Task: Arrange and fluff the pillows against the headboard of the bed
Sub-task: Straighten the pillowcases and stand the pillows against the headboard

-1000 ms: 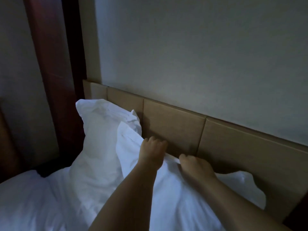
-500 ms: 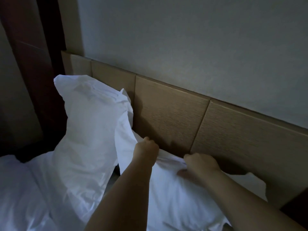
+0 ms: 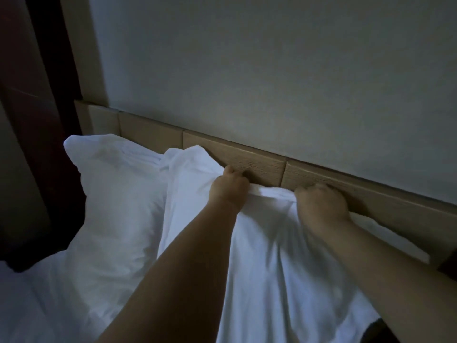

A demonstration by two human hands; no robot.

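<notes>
The left hand (image 3: 228,190) and the right hand (image 3: 320,204) are both closed into fists on the top edge of the near pillow (image 3: 267,256). Each bunches a fold of the white case, and a short taut span of cloth stretches between them. The knuckles sit right at the face of the headboard (image 3: 257,160); whether they touch it I cannot tell. The pillow stands on the bed (image 3: 37,308), its body hanging below the grip in long vertical creases. Its left corner peaks above the left hand and its right end lies low along the headboard.

The step in hand looks like lifting and shaking the filling down, then seating the pillow upright. To do it well, the grip should take in filling as well as case, or only loose cloth will rise. The hands should lift evenly so the top edge comes level, and the low right end needs drawing up to match the left corner.

Room is tight ahead: the headboard and the wall (image 3: 272,70) above it close off that side, so any shake has to go up or back toward the person. To the left the far pillow (image 3: 116,194) leans against the headboard, meeting the near one along their shared side, and a sideways tug could topple it. Beyond it a dark upright panel (image 3: 37,120) bounds the bed's corner.
</notes>
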